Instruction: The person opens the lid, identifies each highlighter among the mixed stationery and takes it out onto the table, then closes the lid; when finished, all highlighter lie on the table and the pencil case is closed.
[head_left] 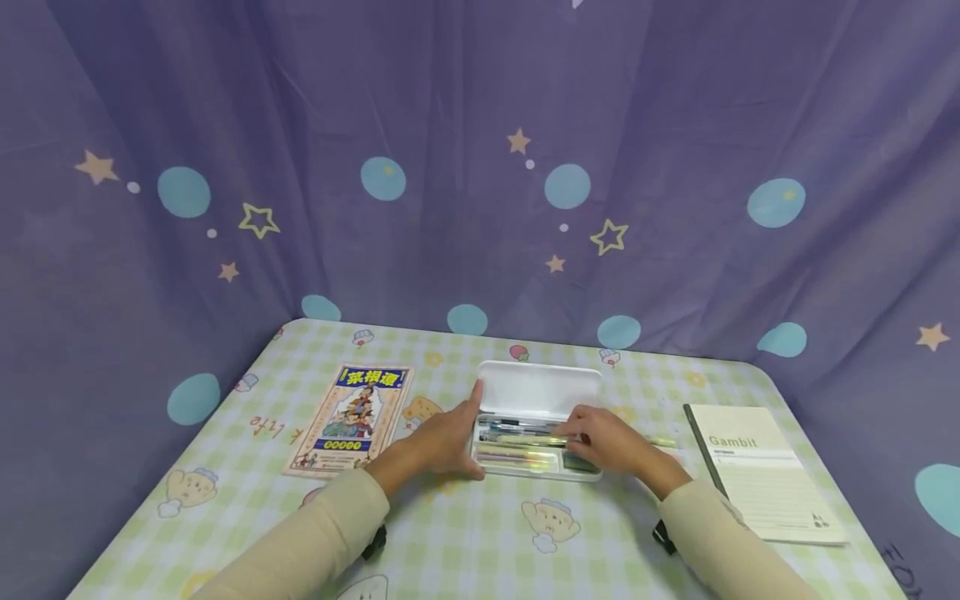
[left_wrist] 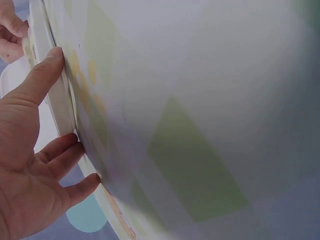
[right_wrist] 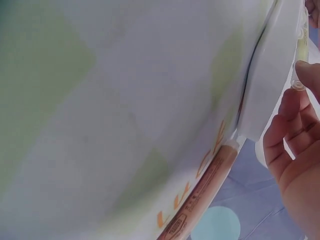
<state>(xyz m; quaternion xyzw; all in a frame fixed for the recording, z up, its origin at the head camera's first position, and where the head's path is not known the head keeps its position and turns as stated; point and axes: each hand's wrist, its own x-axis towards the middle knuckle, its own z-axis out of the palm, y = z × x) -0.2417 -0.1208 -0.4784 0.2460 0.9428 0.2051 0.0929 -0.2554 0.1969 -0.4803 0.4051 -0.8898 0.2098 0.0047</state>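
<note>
A white pencil case (head_left: 540,390) lies with its lid raised at the back. Inside are several pens and pencils (head_left: 513,452), along with a dark item (head_left: 579,463) in the front right corner. My left hand (head_left: 450,437) rests against the case's left end, thumb near the front corner and fingers spread toward the back. In the left wrist view those extended fingers (left_wrist: 65,160) touch its side. Over the case's right half, my right hand (head_left: 603,437) pinches a pen with a yellowish band and clear end (right_wrist: 302,52) between thumb and finger.
Left of the case lies an illustrated booklet (head_left: 360,417); at the right is a cream notebook (head_left: 765,475) with a dark spine. A brownish printed pen-like stick (right_wrist: 200,192) lies beside the case on the checked tablecloth (head_left: 450,550). A purple curtain (head_left: 450,250) hangs behind.
</note>
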